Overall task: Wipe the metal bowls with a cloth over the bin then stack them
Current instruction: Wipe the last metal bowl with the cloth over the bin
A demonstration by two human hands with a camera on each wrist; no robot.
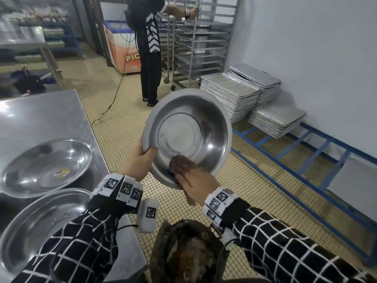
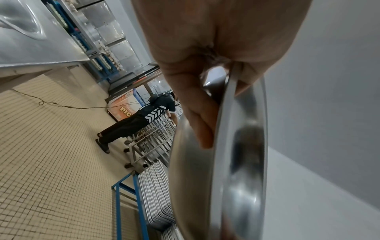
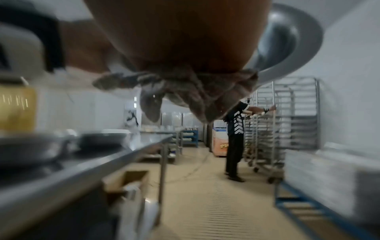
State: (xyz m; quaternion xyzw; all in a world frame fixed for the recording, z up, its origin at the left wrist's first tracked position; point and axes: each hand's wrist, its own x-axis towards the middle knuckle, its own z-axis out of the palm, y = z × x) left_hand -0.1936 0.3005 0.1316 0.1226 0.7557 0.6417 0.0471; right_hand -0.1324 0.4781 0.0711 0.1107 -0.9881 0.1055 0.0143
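Observation:
A metal bowl [image 1: 189, 131] is held tilted up, its inside facing me, above the floor just beyond a dark bin [image 1: 187, 254]. My left hand [image 1: 138, 162] grips its left rim, thumb inside, fingers behind; the left wrist view shows the rim [image 2: 224, 146] pinched edge-on. My right hand [image 1: 193, 180] presses a brown cloth [image 1: 180, 163] against the bowl's lower inner wall. In the right wrist view the cloth [image 3: 180, 91] bunches under the palm against the bowl [image 3: 292, 42]. Two more metal bowls [image 1: 47, 166] [image 1: 40, 225] sit on the steel table [image 1: 36, 115] at left.
A person [image 1: 149, 48] stands ahead at a wheeled tray rack [image 1: 200, 37]. Stacks of metal trays [image 1: 240, 92] lie on a blue frame [image 1: 295, 152] along the right wall. A cable [image 1: 114, 99] trails over the tiled floor. An orange chest freezer [image 1: 122, 50] stands behind.

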